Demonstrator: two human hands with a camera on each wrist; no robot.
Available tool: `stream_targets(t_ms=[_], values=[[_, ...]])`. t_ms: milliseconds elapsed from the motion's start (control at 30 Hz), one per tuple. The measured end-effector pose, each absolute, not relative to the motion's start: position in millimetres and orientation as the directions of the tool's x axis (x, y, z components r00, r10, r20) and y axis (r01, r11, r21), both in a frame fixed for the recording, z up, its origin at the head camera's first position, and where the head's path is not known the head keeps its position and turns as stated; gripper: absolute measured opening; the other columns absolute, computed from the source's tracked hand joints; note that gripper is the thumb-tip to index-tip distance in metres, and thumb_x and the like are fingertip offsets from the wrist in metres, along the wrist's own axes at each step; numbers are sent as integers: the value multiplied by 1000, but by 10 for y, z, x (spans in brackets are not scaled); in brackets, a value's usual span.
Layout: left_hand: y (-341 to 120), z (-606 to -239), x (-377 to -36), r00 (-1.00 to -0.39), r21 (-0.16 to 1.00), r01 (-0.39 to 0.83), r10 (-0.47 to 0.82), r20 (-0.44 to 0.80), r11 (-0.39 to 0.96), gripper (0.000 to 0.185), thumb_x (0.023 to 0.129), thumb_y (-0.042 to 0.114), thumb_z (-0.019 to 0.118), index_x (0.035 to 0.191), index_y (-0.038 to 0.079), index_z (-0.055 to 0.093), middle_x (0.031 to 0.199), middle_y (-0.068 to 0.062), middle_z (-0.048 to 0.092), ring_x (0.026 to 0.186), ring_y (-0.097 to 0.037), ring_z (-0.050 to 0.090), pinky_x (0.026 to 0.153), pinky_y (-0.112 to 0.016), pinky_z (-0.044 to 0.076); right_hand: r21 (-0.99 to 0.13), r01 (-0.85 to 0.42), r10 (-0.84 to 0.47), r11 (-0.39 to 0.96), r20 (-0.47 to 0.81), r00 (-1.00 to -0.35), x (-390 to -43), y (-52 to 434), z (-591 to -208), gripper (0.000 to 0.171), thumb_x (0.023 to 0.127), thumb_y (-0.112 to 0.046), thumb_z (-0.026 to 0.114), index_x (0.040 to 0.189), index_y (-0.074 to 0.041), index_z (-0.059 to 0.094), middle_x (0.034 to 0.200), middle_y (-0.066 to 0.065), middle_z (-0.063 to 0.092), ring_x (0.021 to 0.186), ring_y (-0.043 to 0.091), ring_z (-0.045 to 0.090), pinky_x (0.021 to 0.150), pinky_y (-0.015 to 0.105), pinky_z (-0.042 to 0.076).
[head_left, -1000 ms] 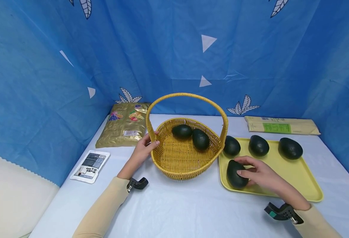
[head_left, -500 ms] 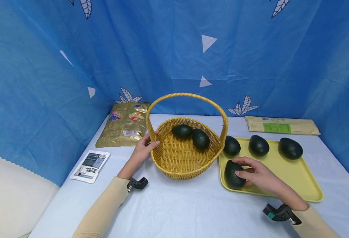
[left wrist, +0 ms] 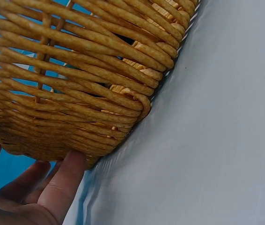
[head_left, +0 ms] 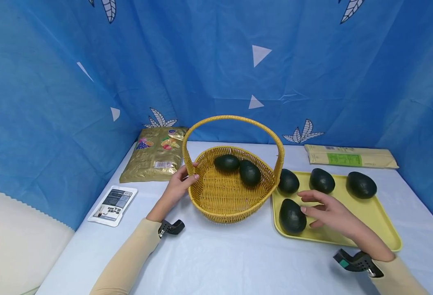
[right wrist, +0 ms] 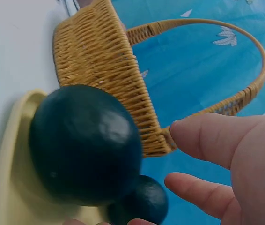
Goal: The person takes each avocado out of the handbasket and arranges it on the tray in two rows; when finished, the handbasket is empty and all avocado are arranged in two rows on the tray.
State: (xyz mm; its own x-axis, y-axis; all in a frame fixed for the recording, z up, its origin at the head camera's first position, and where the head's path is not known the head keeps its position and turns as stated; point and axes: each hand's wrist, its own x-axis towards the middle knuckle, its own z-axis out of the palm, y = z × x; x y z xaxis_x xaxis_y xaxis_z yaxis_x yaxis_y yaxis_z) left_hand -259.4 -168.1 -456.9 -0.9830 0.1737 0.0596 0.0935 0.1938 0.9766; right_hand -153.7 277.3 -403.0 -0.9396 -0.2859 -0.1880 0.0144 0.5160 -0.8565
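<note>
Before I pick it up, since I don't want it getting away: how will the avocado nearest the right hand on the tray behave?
The avocado looks smooth and egg-shaped, so it would likely roll on the flat tray if nudged. Its glossy skin may be slightly slippery. It seems firm; the right hand could probably wrap it whole.

Basket (head_left: 231, 188) left of tray (head_left: 371, 213)
</note>
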Motion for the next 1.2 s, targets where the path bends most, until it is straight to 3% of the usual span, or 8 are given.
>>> stream_targets(t_ms=[133, 300, 400, 567, 733, 967, 1100, 1200], values=[[-1677, -4563, -2584, -984, 974, 95, 168, 61, 205, 47, 102, 15, 61, 147, 10, 51, 143, -25, 56, 130, -38, 58, 93, -29, 55, -854, -22, -288, 520, -151, -946, -1548, 2792, -3929, 56, 103, -21, 60, 149, 5, 41, 149, 34, 44, 114, 34, 68, 73, 38, 63], [-1673, -4555, -2575, -984, 976, 97, 168, 64, 196, 47, 101, 14, 61, 147, 9, 51, 143, -25, 56, 129, -37, 59, 91, -28, 55, -833, -111, -323, 542, -84, -943, -1593, 2768, -3740, 53, 104, -20, 59, 147, 6, 44, 146, 33, 48, 104, -2, 66, 73, 35, 63], [-1669, -4548, -2570, -983, 977, 100, 173, 68, 188, 47, 101, 14, 61, 146, 9, 51, 143, -24, 56, 129, -37, 59, 91, -28, 55, -817, -196, -380, 543, -31, -925, -1621, 2711, -3611, 49, 104, -17, 59, 146, 6, 46, 144, 34, 50, 101, -11, 63, 73, 32, 62], [-1669, -4546, -2576, -981, 974, 112, 180, 76, 195, 47, 101, 15, 62, 146, 10, 52, 144, -24, 56, 130, -37, 58, 94, -32, 55, -732, -317, -438, 603, 27, -898, -1665, 2512, -3396, 45, 102, -20, 63, 143, -5, 54, 140, 25, 58, 104, 0, 69, 76, 28, 60], [-1677, -4561, -2586, -981, 975, 106, 179, 71, 196, 47, 101, 17, 62, 146, 11, 52, 143, -24, 56, 129, -37, 57, 95, -34, 54, -642, -385, -478, 663, 33, -878, -1739, 2204, -3288, 45, 98, -24, 68, 140, -12, 58, 141, 15, 61, 111, 26, 71, 80, 35, 60], [-1688, -4550, -2576, -983, 975, 103, 172, 69, 195, 47, 101, 16, 62, 146, 11, 52, 143, -24, 56, 130, -36, 57, 96, -33, 54, -584, -448, -547, 677, 8, -837, -1913, 1723, -3295, 51, 95, -29, 71, 142, -14, 57, 133, 15, 61, 111, 27, 65, 77, 32, 57], [-1688, -4541, -2571, -983, 976, 97, 172, 64, 194, 47, 101, 16, 62, 146, 11, 52, 144, -23, 55, 131, -37, 57, 96, -33, 54, -526, -463, -556, 713, -21, -831, -2093, 1525, -3339, 56, 95, -30, 69, 146, -14, 54, 144, 20, 56, 126, 38, 58, 92, 48, 56], [-1676, -4549, -2581, -982, 977, 89, 181, 54, 191, 48, 101, 17, 62, 147, 11, 51, 145, -23, 55, 131, -37, 57, 94, -31, 55, -504, -444, -539, 741, -50, -841, -2227, 1439, -3394, 59, 96, -30, 68, 149, -13, 50, 152, 21, 50, 139, 42, 48, 105, 59, 48]])
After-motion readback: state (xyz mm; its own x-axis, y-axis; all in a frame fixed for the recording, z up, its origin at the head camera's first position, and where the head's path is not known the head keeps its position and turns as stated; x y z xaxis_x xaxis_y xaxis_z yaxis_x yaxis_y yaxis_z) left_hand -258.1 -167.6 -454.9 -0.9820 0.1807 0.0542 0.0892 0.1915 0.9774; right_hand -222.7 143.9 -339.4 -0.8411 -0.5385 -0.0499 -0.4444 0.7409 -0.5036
